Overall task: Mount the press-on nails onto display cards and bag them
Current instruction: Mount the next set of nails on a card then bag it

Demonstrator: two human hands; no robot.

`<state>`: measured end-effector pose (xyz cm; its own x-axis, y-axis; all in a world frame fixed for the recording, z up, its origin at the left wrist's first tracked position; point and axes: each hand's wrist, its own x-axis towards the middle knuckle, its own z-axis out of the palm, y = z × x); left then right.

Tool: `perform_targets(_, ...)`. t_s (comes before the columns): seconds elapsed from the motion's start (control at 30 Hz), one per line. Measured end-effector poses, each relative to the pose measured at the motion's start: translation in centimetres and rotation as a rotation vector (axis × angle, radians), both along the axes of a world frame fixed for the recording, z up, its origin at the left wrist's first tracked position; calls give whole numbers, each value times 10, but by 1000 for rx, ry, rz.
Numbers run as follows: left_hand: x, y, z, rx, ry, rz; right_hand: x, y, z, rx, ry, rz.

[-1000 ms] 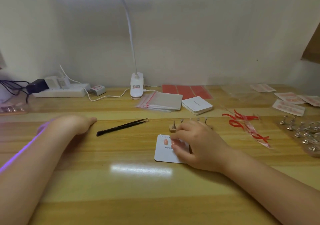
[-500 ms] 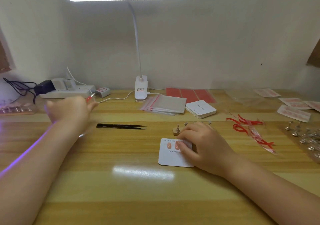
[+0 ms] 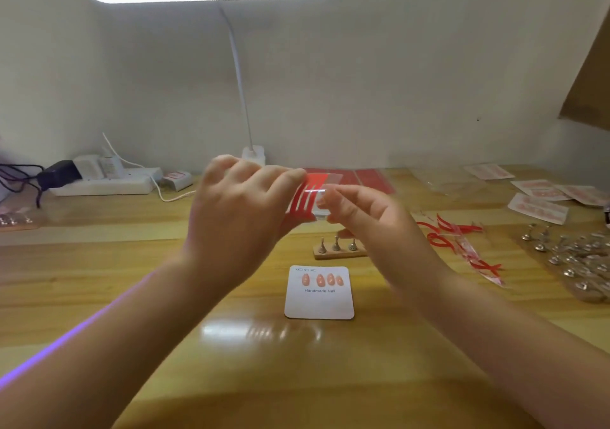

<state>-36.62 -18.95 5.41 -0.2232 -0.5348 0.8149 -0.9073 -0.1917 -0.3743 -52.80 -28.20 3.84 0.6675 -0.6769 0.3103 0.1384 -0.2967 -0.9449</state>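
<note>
- Head view: the left hand (image 3: 237, 211) and right hand (image 3: 366, 217) are blurred; both appear to pinch a red-striped adhesive sheet (image 3: 305, 199) above the counter (image 3: 132, 280).
- The right hand partly hides the wooden nail stand (image 3: 336, 250).
- The display card (image 3: 319, 293), bearing four nails, lies flat below; red strips (image 3: 462, 247) lie right.

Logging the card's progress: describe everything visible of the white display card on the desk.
The display card is a white square with rounded corners, apparently thin cardstock, lying flat on the wooden desk below both raised hands; neither touches it. Four pink nails sit in a row near its top, above the print "Handmade Nail"; small print above them is unreadable. Its lower half is blank.
</note>
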Motion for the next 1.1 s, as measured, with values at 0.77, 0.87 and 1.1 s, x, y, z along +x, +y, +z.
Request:
perform_targets(0.77, -13, -1, -5, 29, 313, -396, 6, 0, -2, 202, -117, -16)
perform_targets(0.87, -12, -1, -6, -8, 269, -382, 5, -1, -1, 197, -119, -7)
perform_targets(1.1, -11, 1, -4, -25, 218, -324, 5, 0, -3, 158, -86, -13)
